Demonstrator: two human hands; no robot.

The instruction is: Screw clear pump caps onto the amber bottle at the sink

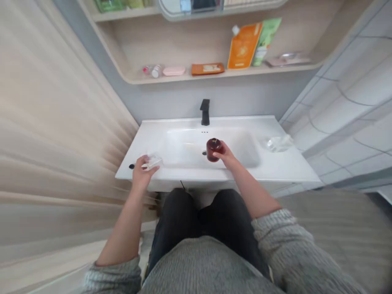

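Watching the head view remotely, I see the right hand [226, 155] grasping a reddish-brown jar [213, 150] in front of the black faucet [205, 113]; front-left of that faucet, the left hand [142, 171] pinches a clear box [154, 161]. I judge handling midway: both gripped, neither yet released.

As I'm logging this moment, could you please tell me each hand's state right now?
Left hand: holding a small clear container between thumb and fingers.
Right hand: closed around a reddish-brown jar, over the basin.
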